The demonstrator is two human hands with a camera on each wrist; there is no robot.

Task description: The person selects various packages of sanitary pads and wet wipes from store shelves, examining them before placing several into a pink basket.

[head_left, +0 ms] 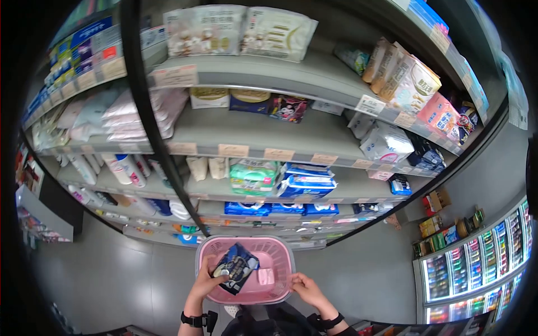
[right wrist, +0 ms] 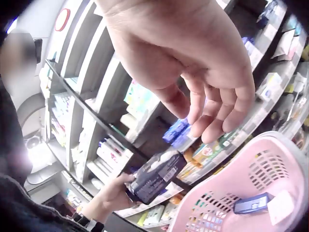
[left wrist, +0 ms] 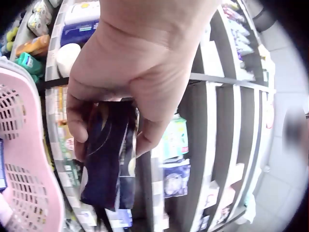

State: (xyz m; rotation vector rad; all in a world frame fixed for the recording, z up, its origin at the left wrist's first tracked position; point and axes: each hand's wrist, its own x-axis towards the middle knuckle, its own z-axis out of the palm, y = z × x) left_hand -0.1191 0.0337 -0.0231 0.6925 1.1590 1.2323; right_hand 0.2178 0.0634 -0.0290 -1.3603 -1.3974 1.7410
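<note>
My left hand (head_left: 205, 284) grips a dark blue package (head_left: 240, 270) above the left part of a pink basket (head_left: 284, 253). In the left wrist view, the thumb and fingers of this hand (left wrist: 133, 72) pinch the package (left wrist: 108, 157) from both sides. A barcode shows on the package (right wrist: 157, 178) in the right wrist view. My right hand (head_left: 308, 292) is by the basket's right rim; its fingers hang loosely curled and hold nothing (right wrist: 193, 63). Inside the basket lie a small pale pink pack (head_left: 265, 276) and a blue pack (right wrist: 251, 204).
Store shelves in front carry white packs (head_left: 277, 32), a green pack (head_left: 252, 176) and blue packs (head_left: 307, 182). A dark post (head_left: 148, 106) crosses them at the left. Lit drink shelves (head_left: 476, 263) stand at the right, beyond grey floor (head_left: 358, 280).
</note>
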